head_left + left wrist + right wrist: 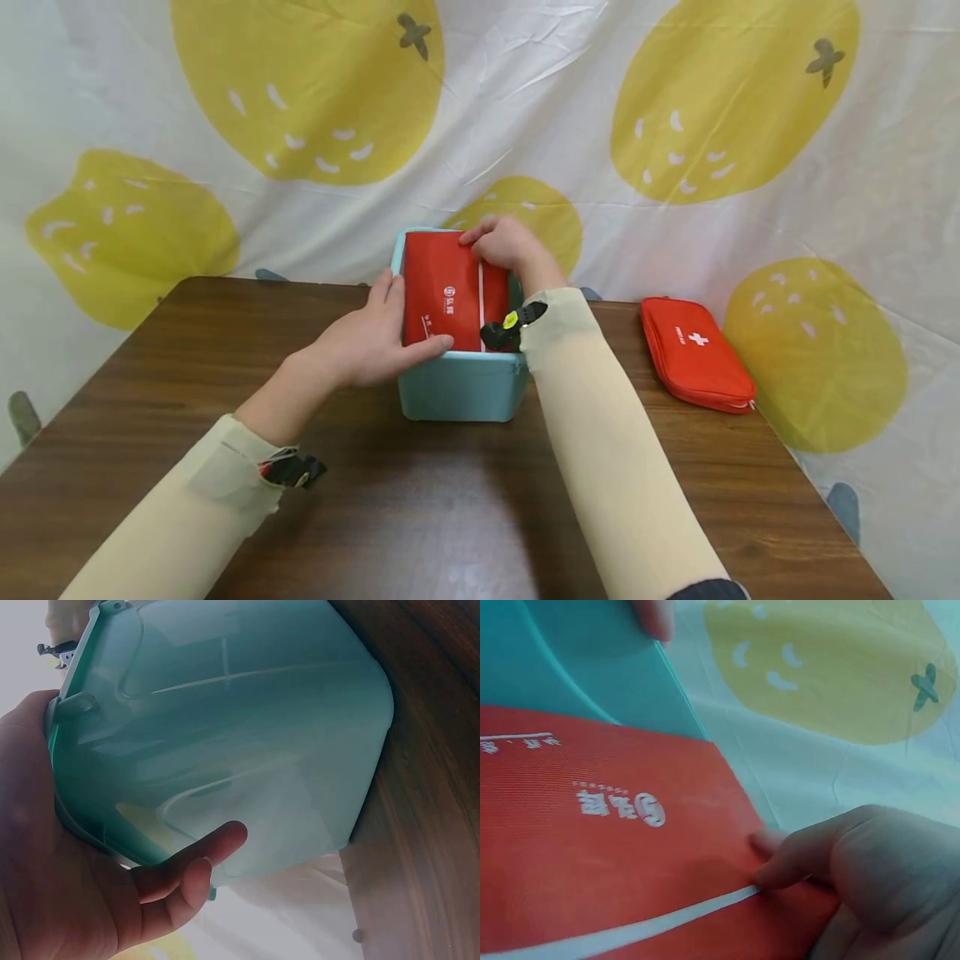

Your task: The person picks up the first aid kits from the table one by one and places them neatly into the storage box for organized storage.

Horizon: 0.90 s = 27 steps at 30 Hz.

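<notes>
Lemon-print cloth [525, 92] hangs behind a dark wood-grain bench [225, 358]. Fingers of the right hand [513, 250] pinch the edge of a red pouch [442, 275] near its 1 o'clock corner, close beside a white stripe [630, 930]. The left hand [367, 333] is spread wide, thumb well apart from the other fingers, against the 9 o'clock side of a teal bin [463, 387]. The pouch lies in the mouth of the bin; how deep it sits cannot be told. Farther out, at 3 o'clock from the bin and well apart, a red case [697, 367] marked with a white cross [698, 339] lies on the bench. Step in hand, as judged: positioning the pouch at the bin, whether inward or outward being uncertain. The next move probably calls for a sure pinch and a steadied bin.
</notes>
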Motion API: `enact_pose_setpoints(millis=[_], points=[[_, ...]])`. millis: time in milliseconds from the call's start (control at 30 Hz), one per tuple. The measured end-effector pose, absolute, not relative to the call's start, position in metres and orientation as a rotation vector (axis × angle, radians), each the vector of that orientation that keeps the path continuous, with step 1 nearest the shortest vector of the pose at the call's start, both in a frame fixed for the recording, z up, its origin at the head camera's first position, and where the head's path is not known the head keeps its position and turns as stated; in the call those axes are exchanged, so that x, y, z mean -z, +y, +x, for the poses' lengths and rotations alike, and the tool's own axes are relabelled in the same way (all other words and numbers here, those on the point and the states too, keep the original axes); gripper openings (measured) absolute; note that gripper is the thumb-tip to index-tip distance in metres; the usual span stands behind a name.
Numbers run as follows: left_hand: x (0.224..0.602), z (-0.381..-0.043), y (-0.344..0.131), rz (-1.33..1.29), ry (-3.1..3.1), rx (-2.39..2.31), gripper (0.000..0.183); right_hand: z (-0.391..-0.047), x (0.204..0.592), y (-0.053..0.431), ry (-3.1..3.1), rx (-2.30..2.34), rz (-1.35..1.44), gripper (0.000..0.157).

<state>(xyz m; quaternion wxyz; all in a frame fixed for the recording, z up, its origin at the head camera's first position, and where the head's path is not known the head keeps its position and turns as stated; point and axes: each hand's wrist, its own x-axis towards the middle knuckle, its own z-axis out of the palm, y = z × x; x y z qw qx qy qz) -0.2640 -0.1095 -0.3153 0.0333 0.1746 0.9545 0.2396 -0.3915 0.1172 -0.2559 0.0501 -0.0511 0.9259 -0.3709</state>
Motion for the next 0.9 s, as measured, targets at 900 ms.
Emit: enact_pose_setpoints(millis=[900], points=[[0.3148, -0.2642, -0.1131, 0.535, 2.941, -0.72, 0.128, -0.3962, 0.2549, 0.1127, 2.895, 1.26, -0.225, 0.038]])
